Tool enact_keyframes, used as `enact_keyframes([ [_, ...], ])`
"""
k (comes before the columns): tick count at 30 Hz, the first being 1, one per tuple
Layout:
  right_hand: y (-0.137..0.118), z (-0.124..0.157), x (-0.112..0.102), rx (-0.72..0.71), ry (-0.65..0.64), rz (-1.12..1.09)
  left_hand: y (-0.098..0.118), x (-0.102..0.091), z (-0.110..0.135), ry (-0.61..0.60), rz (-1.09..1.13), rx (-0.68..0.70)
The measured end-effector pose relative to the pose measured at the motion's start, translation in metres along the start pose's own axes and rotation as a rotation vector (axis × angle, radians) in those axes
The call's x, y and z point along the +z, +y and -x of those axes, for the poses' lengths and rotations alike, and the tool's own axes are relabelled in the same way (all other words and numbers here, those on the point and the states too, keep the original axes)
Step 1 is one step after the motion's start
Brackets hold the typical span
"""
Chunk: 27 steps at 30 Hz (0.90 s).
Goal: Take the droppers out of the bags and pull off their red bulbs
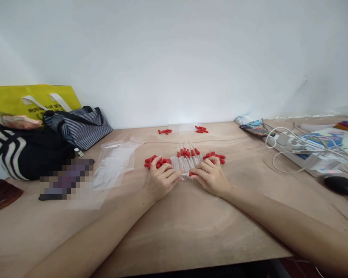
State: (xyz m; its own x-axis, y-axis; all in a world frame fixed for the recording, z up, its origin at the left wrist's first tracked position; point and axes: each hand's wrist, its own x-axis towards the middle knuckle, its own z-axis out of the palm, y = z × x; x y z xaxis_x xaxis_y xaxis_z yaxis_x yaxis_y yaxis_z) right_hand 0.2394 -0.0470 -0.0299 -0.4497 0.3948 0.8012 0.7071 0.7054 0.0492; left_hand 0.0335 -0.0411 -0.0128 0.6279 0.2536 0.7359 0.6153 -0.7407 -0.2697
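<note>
Near the middle of the table, my left hand (164,178) pinches the glass tube of a dropper (185,175). My right hand (211,175) closes on the red rubber bulb (192,173) at the tube's right end. Just beyond lies a row of clear glass tubes (178,164), partly covered by my fingers. Several droppers with red bulbs (187,151) rest on top of that row, tips pointing away. Loose red bulbs (162,161) are heaped beside my left hand, and another heap (220,157) lies beyond my right hand.
Against the wall are more red pieces (201,129) and clear tubes (186,129). Clear plastic bags (113,164), a striped bag (82,127) and a yellow bag (46,100) are on the left. A power strip (301,154) with cables and a black mouse (342,185) occupy the right.
</note>
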Motion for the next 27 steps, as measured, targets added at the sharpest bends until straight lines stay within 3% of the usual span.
enact_keyframes([
  [27,-0.001,0.003,-0.012,-0.133,-0.019,0.032,0.004,-0.008,0.002,-0.056,0.077,-0.06],
])
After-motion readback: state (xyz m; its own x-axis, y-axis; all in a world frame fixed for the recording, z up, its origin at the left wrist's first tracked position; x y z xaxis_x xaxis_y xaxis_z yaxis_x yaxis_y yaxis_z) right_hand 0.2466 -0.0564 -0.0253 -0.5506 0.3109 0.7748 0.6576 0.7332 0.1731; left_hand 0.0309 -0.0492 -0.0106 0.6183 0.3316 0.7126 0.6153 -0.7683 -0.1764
